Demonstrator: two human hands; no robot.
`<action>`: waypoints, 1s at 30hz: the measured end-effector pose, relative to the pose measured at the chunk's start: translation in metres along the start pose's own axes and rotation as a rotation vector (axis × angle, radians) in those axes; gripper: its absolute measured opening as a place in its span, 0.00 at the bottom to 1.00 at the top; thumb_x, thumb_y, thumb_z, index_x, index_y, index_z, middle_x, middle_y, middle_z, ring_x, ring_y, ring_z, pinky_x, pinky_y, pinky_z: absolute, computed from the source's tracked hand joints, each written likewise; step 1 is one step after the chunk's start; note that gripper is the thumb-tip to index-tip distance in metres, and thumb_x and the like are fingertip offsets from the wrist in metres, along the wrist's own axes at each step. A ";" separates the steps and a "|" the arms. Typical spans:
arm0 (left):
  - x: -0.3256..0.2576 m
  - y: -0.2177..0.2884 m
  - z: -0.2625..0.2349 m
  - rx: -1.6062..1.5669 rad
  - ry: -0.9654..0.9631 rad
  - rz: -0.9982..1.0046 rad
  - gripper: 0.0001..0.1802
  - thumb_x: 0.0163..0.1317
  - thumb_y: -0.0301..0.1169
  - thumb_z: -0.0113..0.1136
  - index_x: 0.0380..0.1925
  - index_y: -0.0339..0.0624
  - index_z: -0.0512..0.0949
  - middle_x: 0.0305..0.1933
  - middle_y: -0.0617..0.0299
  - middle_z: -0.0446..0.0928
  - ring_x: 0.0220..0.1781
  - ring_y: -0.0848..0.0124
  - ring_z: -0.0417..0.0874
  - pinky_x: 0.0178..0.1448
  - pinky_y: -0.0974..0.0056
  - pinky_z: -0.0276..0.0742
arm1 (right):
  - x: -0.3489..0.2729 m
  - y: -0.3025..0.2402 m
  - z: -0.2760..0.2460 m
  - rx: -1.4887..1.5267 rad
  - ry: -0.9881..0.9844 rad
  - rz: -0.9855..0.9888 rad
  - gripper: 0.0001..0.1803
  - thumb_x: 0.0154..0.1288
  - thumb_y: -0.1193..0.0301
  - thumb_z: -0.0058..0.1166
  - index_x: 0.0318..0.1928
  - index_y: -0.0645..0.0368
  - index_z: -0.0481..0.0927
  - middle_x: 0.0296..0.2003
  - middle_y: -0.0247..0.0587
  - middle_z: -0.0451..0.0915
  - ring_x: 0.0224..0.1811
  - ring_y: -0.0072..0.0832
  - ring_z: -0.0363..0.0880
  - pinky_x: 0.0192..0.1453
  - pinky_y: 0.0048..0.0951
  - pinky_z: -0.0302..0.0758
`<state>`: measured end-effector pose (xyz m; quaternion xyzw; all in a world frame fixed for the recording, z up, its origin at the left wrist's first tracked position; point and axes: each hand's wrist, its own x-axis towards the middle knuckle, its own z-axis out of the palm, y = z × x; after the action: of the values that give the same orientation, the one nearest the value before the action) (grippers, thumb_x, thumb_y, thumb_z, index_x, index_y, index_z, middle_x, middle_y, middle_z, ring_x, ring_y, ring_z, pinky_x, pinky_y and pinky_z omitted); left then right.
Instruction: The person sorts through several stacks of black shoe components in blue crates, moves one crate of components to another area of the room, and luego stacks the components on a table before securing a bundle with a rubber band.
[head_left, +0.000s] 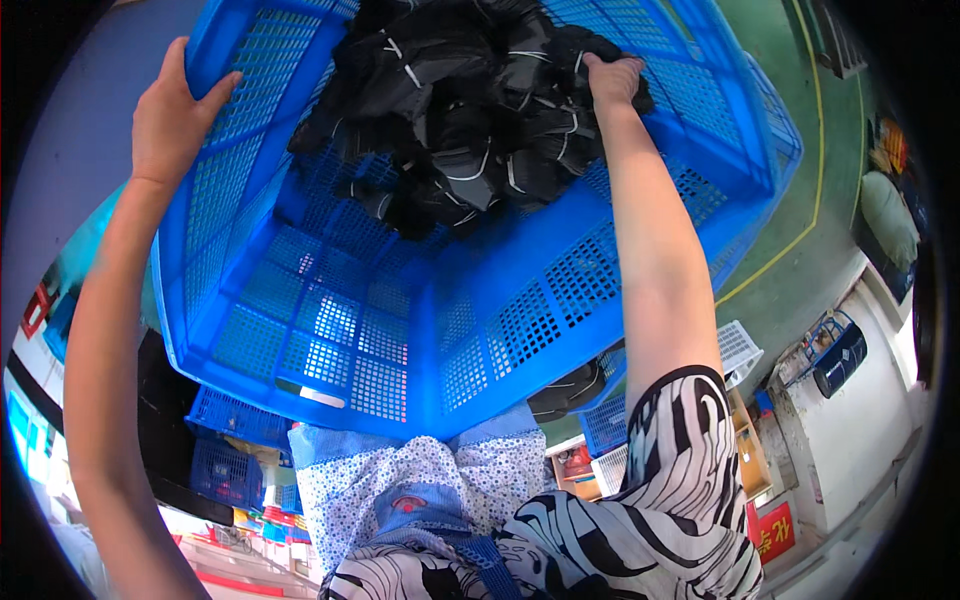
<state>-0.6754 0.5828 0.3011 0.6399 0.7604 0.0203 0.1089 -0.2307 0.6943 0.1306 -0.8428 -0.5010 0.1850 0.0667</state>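
A large blue plastic crate (530, 290) with latticed walls is tilted in front of me. Many black fabric-like bundles (465, 140), bound with thin white ties, are heaped at its far end. My left hand (170, 120) grips the crate's left wall at the rim, its thumb over the inner side. Reaching inside, my right hand (613, 80) is closed on a black bundle (580, 62) at the heap's right edge. Part of that bundle is hidden behind the fingers.
Smaller blue baskets (228, 470) stand below the crate on the left. A white basket (738, 345) is to the right, near a wooden box (750, 450). Green floor (780, 200) with yellow lines stretches along the right side. A dark blue bag-like thing (840, 355) lies farther right.
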 end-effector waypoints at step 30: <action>0.000 -0.008 -0.005 -0.026 -0.030 0.018 0.32 0.56 0.48 0.62 0.53 0.41 0.65 0.35 0.45 0.80 0.39 0.48 0.81 0.40 0.52 0.75 | -0.060 0.042 -0.075 -0.788 -0.515 0.046 0.41 0.45 0.56 0.67 0.60 0.52 0.65 0.60 0.55 0.62 0.64 0.50 0.59 0.64 0.47 0.63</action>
<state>-0.6844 0.5819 0.3042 0.6454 0.7527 0.0217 0.1283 -0.1937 0.6277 0.2022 -0.7414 -0.5145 0.1853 -0.3889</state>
